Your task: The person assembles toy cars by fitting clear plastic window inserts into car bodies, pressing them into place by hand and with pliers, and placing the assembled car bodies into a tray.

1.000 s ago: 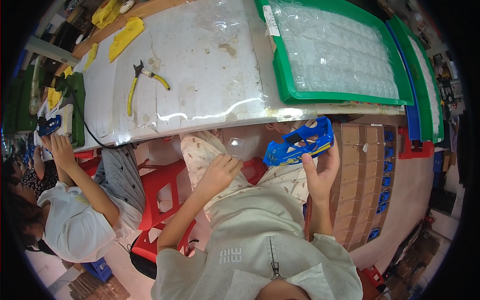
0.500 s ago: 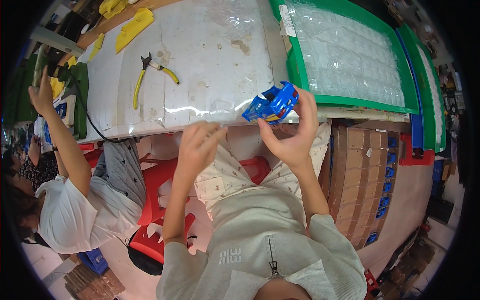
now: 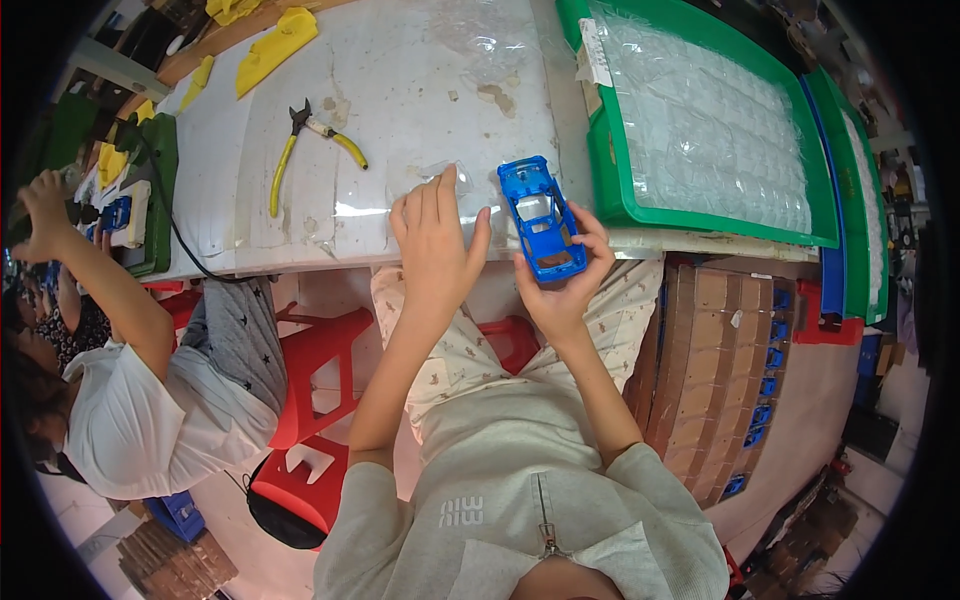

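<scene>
My right hand (image 3: 566, 290) grips a blue toy car body (image 3: 546, 243) by its near end, thumb on one side and fingers on the other. The hollow shell is tilted up over the table's front edge, with its window openings showing. To its left, my left hand (image 3: 434, 238) is open, its back up, fingers stretched forward and thumb apart. Its fingertips are at a small clear plastic piece (image 3: 452, 172) on the table; I cannot tell whether they touch it.
Yellow-handled cutting pliers (image 3: 285, 170) and yellow cloths (image 3: 275, 50) lie on the white table (image 3: 400, 90). A green tray (image 3: 612, 165) of clear plastic pieces stands at right. Below it is a divided cardboard box (image 3: 700, 380) with blue parts. A co-worker (image 3: 165, 400) sits at left.
My left hand has moved forward and right onto the table, its fingers straightening. My right hand has lowered slightly and turned the car body from sideways to lengthwise. The co-worker's raised arm has dropped.
</scene>
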A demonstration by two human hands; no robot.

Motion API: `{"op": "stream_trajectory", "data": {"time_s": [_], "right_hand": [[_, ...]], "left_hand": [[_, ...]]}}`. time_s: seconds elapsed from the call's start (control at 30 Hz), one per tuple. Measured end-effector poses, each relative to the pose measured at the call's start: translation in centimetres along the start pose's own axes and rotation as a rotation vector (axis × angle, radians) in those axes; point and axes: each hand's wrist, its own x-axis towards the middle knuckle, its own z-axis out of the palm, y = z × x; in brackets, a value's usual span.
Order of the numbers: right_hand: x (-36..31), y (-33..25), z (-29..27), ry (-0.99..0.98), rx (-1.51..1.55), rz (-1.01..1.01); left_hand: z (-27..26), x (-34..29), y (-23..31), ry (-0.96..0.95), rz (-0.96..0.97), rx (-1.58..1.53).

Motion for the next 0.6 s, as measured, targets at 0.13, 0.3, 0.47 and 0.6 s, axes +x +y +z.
{"op": "stream_trajectory", "data": {"time_s": [0.13,0.3,0.47,0.6], "right_hand": [[-2.1,0.9,-0.3,-0.068,0.121,0.077],[-2.8,1.4,-0.3,-0.070,0.177,0.089],[-2.7,1.5,-0.4,-0.109,0.181,0.062],[-2.9,1.6,-0.2,-0.075,0.094,0.025]], "left_hand": [[0.5,0.2,-0.5,0.000,0.011,0.160],[-0.2,-1.8,-1.4,-0.041,0.023,-0.040],[-1.8,-4.6,-1.0,-0.123,0.253,0.083],[-2.5,-7.5,-1.2,-0.205,0.394,0.054]]}}
